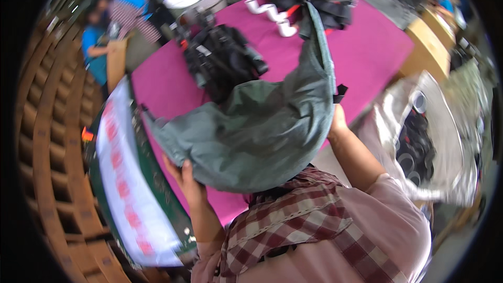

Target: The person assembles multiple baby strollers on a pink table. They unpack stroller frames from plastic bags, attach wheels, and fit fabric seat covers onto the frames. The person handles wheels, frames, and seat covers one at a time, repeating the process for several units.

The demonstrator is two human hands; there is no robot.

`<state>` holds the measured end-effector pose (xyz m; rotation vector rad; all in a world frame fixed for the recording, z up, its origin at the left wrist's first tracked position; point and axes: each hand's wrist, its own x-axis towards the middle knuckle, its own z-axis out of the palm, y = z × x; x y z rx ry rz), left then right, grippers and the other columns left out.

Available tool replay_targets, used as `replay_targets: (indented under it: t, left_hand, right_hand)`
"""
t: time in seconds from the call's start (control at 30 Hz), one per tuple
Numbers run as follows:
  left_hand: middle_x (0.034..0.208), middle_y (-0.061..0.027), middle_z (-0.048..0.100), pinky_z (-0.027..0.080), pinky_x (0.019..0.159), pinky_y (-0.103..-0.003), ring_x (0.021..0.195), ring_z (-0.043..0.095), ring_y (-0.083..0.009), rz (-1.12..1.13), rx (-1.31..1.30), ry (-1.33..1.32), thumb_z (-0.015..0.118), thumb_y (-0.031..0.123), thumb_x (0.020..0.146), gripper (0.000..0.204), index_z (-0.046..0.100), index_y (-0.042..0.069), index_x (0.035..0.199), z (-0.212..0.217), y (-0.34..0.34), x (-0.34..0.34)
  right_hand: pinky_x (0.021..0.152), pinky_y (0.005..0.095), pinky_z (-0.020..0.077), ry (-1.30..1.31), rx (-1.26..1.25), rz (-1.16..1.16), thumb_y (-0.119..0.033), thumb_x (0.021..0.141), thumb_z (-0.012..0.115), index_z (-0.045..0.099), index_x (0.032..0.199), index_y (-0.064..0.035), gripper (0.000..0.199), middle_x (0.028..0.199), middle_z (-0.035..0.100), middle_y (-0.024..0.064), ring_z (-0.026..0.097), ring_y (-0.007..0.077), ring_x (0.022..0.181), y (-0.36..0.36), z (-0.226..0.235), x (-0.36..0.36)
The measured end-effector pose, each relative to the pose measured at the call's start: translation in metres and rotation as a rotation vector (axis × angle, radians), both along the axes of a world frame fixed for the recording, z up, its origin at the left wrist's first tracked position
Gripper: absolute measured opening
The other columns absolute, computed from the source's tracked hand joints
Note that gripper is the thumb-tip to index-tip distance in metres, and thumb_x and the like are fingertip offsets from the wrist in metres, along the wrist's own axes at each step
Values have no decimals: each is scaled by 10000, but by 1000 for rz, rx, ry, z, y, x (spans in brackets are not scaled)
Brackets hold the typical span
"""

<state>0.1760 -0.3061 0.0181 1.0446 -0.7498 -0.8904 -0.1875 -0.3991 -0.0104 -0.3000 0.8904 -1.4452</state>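
Note:
I hold up a large grey-green fabric piece (262, 131), a bag or garment, spread out in front of my chest. My left hand (184, 178) grips its lower left edge. My right hand (338, 119) grips its right edge, just below a small black strap tab (340, 93). The cloth rises to a point at the upper right and hides part of the magenta table (367, 52) behind it. A checked red-and-white scarf (283, 220) lies over my pink top.
A black bag (220, 60) and more black gear (319, 0) lie on the magenta table, with white cups (272, 13) between them. A clear plastic bag of black rings (424, 141) is at the right. A white banner (126, 178) hangs at the left. People in blue (99, 42) stand at the back left.

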Motion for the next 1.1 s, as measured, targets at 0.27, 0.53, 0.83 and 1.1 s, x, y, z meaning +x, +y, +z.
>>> replay_targets:
  t: [0.27, 0.53, 0.83, 1.1]
  left_hand:
    - [1548, -131, 293, 213, 1157, -400, 1397, 307, -262, 364, 98, -99, 502, 62, 968, 629, 236, 84, 1538, -7, -25, -67]
    - [1572, -179, 144, 157, 1166, -458, 1440, 204, -308, 454, -64, -368, 572, 444, 914, 877, 96, 77, 1553, 32, -53, -117]
    - [1516, -127, 270, 234, 1143, -406, 1392, 277, -261, 447, 108, 55, 530, 205, 982, 619, 225, 84, 1507, -31, -71, -83]
    - [1508, -146, 292, 308, 1123, -426, 1376, 352, -274, 167, -255, -157, 542, 467, 889, 861, 172, 12, 1520, 5, -115, -58]
  right_hand:
    - [989, 380, 466, 217, -18, 206, -159, 944, 572, 289, 1473, 1, 621, 1297, 550, 165, 562, 257, 1159, -111, -1, -16]
    - [1086, 354, 346, 97, -520, 292, -61, 920, 510, 214, 1526, -48, 674, 1456, 393, 114, 429, 220, 1297, -142, 11, -1]
    - [1186, 422, 144, 1011, -842, 155, -106, 852, 474, 322, 1480, 46, 664, 1555, 258, 231, 217, 337, 1464, -120, 55, 15]
    - [1115, 410, 325, 536, -577, 195, -171, 979, 452, 281, 1493, 2, 569, 1484, 385, 152, 400, 269, 1350, -97, 4, 17]
